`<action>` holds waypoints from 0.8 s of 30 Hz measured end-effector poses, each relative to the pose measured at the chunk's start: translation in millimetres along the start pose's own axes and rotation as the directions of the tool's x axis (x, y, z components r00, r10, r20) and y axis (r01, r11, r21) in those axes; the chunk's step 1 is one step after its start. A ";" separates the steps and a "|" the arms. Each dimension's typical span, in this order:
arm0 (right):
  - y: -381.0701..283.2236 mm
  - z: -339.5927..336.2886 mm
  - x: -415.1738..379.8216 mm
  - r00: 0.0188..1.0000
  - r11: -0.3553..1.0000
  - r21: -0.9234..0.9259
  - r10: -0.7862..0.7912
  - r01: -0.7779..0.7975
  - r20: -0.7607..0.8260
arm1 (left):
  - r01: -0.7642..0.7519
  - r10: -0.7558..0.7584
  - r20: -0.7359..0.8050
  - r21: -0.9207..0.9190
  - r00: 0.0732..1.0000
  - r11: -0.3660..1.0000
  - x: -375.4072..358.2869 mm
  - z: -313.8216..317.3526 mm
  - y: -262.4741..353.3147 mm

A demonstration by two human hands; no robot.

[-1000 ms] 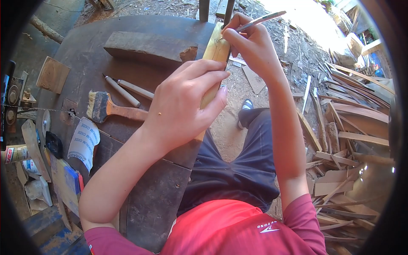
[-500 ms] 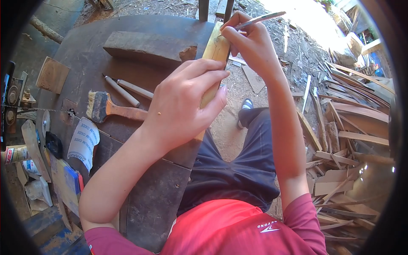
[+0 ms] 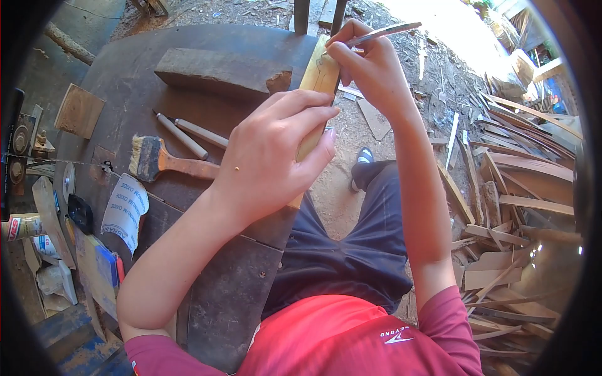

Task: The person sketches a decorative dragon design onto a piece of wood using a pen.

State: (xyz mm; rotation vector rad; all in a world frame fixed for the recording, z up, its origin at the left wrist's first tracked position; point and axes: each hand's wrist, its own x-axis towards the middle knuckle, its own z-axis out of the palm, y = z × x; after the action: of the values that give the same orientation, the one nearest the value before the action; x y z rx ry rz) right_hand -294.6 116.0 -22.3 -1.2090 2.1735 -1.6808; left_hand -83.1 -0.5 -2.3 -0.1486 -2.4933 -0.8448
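A narrow strip of pale yellow wood (image 3: 318,76) lies along the right edge of the dark bench, with thin curved pencil-like lines drawn near its far end. My left hand (image 3: 276,141) is closed round its near part, fingers over the top and thumb at the right side. In my right hand (image 3: 367,59) a slim silvery pen (image 3: 392,29) is pinched, its shaft slanting up to the right. The pen's tip end meets the wood's far end, mostly covered by my fingers.
On the bench (image 3: 232,276) lie a thick wood block (image 3: 216,70), a paintbrush (image 3: 188,166), two stick-like tools (image 3: 182,135), a curled sandpaper sheet (image 3: 125,203) and a small wood block (image 3: 78,111). Scrap wood (image 3: 501,207) is heaped on the ground at right.
My right hand and the pen have shifted very slightly on the wood. My left hand keeps its hold. The whole view has moved a touch.
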 end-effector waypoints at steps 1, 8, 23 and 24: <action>0.1 0.3 0.3 1.000 1.000 0.002 -0.002 0.002 -0.002 | -0.001 0.001 -0.001 0.001 1.000 1.000 0.0 -0.1 0.0; -1.5 1.3 0.5 1.000 1.000 0.006 -0.005 0.005 -0.014 | 0.003 -0.003 0.002 0.000 1.000 1.000 0.3 -0.9 0.6; -1.8 1.6 -0.1 1.000 1.000 0.014 0.015 -0.015 -0.024 | 0.010 -0.010 0.006 -0.005 1.000 1.000 -0.1 -1.0 1.1; -2.2 1.6 -0.1 1.000 1.000 0.012 0.016 -0.016 -0.026 | 0.009 -0.009 0.006 -0.006 1.000 1.000 -0.1 -0.8 0.9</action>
State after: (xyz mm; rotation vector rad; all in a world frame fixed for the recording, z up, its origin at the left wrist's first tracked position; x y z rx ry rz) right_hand -292.5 114.7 -21.1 -1.1706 2.1792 -1.7099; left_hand -82.4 -0.3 -1.3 -0.1417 -2.4992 -0.8569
